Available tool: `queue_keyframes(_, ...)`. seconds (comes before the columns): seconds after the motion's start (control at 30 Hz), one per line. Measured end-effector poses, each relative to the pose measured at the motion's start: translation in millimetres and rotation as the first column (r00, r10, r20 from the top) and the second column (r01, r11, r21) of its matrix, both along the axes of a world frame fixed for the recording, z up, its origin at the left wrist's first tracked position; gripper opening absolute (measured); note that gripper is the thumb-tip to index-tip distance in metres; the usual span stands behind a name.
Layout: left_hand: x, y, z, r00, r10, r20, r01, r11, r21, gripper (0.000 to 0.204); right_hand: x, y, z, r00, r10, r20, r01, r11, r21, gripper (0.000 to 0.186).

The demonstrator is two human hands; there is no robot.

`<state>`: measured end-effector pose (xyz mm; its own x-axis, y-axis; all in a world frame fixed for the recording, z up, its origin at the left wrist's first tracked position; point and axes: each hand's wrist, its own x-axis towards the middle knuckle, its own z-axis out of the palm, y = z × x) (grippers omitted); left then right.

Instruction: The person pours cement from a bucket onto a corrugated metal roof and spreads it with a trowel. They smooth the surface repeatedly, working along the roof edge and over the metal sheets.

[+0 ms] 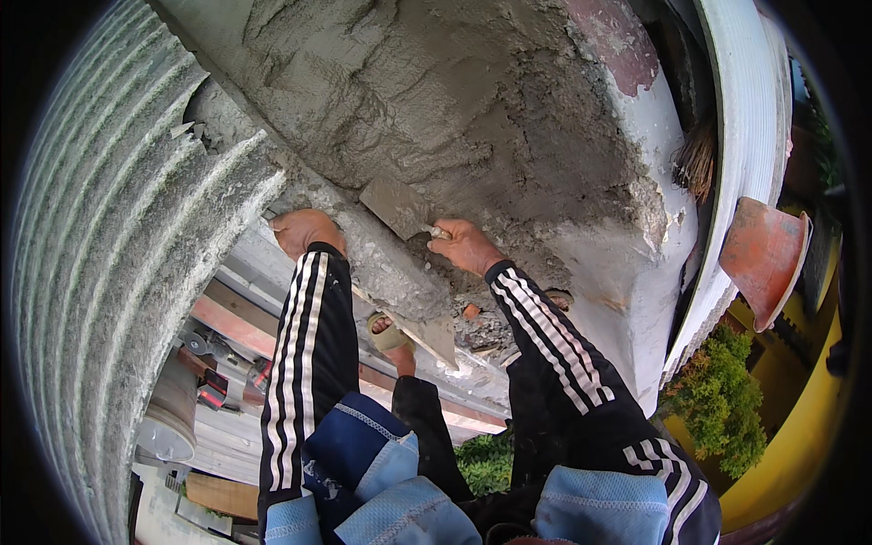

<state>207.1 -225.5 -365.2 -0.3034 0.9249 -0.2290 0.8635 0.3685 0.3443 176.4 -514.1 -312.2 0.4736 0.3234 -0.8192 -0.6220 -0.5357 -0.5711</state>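
My right hand (468, 247) is closed around the handle of a trowel (396, 205). The trowel's flat grey blade lies on the lower left border of the wet mortar (363, 91), beside the rough concrete ledge (386, 259). My left hand (311, 232) is at the outer side of that ledge, close to the broken end of the corrugated sheet (154, 209). Its fingers are bent down and mostly hidden, so I cannot tell whether they grip anything. The mortar is spread unevenly, with ridges and a coarser patch toward the right.
A white-painted curved wall (627, 300) bounds the mortar on the right. Beyond it are a brush of stiff bristles (698, 162) and an orange bucket (765, 259). My sandalled foot (391, 336) stands below the ledge. A red and black power tool (213, 389) lies lower left.
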Motion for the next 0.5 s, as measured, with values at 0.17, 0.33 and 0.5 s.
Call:
queue_keyframes(0.17,-6,2,-9,0.999,-0.03,0.021,0.03,1.0,0.003,0.071,41,19,-6,0.988,0.023,0.152,0.003,0.986,-0.169,0.064)
queue_keyframes(0.33,-10,6,-25,0.997,-0.04,0.061,0.034,0.996,0.085,0.07,58,49,7,0.922,0.002,0.386,0.151,0.919,-0.365,0.044)
queue_keyframes(0.5,-12,10,-37,0.999,-0.041,-0.008,0.041,0.998,0.037,0.069,30,38,40,0.728,0.146,0.67,0.252,0.852,-0.459,0.031)
